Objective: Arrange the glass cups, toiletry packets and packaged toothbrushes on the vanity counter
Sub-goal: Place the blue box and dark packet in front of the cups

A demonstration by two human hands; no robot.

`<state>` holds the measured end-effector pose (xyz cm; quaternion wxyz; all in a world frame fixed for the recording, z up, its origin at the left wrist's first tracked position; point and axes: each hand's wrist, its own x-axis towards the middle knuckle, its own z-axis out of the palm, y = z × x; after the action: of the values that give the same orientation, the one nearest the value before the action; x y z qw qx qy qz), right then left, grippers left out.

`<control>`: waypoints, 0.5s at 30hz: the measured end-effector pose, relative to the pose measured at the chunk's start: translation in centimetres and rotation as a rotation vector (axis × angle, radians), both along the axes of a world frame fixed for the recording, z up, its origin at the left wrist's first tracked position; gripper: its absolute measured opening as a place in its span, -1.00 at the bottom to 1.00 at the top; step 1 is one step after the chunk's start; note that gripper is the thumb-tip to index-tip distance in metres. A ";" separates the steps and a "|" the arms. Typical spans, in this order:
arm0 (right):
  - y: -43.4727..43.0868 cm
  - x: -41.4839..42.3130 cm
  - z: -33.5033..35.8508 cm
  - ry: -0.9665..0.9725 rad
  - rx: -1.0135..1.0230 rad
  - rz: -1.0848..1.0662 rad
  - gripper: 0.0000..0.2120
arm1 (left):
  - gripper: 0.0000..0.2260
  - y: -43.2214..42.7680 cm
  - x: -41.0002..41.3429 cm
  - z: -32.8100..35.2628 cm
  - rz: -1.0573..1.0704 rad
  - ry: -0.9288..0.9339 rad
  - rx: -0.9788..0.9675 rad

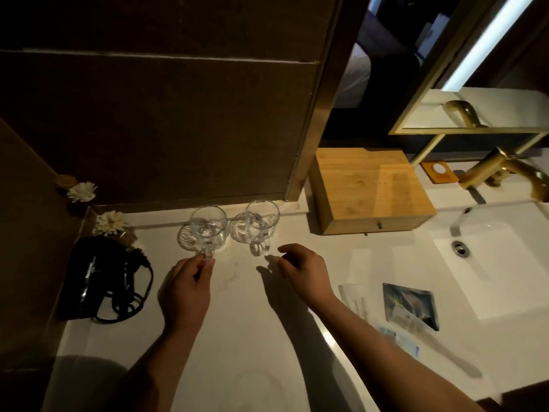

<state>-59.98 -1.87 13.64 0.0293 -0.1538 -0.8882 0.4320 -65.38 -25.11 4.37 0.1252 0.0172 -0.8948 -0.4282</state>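
Against the dark wall, on the white worktop (237, 322), I am pinching the left glass cup (207, 226) by its handle with my left hand (185, 288) to square it beside the right glass cup (262, 222), while my right hand (303, 267) is hovering loosely curled and empty.

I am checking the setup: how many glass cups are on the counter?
2. One cup stands by the wall, its handle at the left hand; the other cup stands right of it, beside the wooden box. None seems hidden.

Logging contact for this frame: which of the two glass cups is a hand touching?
The left cup, nearer the black bag. The left hand pinches its handle; the right hand is just clear of the right cup.
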 end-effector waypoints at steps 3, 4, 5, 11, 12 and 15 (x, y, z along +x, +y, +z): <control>2.8 3.1 1.0 -0.018 -0.033 -0.036 -0.77 | -0.62 -0.3 0.2 -0.5 0.063 -0.066 0.098; 4.1 4.2 1.4 -0.023 -0.041 -0.054 -0.77 | -0.65 -0.4 0.7 -0.5 0.115 -0.116 0.211; 5.6 5.5 1.8 -0.027 -0.049 -0.085 -0.77 | -0.71 -0.4 1.5 -0.4 0.167 -0.159 0.325; 16.4 13.1 3.7 -0.050 0.114 -0.297 -0.79 | -0.78 4.9 10.3 1.8 -0.113 -0.243 0.062; 18.0 14.0 3.5 -0.069 0.185 -0.283 -0.78 | -0.80 7.0 11.7 2.7 -0.236 -0.226 -0.001; 21.9 15.8 2.2 -0.168 0.358 -0.154 -0.73 | -0.81 14.7 14.8 5.9 -0.597 -0.169 -0.104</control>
<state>-44.19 20.00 15.85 0.0148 -0.2490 -0.9357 0.2496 -50.56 -10.43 10.30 -0.0803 -0.2171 -0.8882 -0.3968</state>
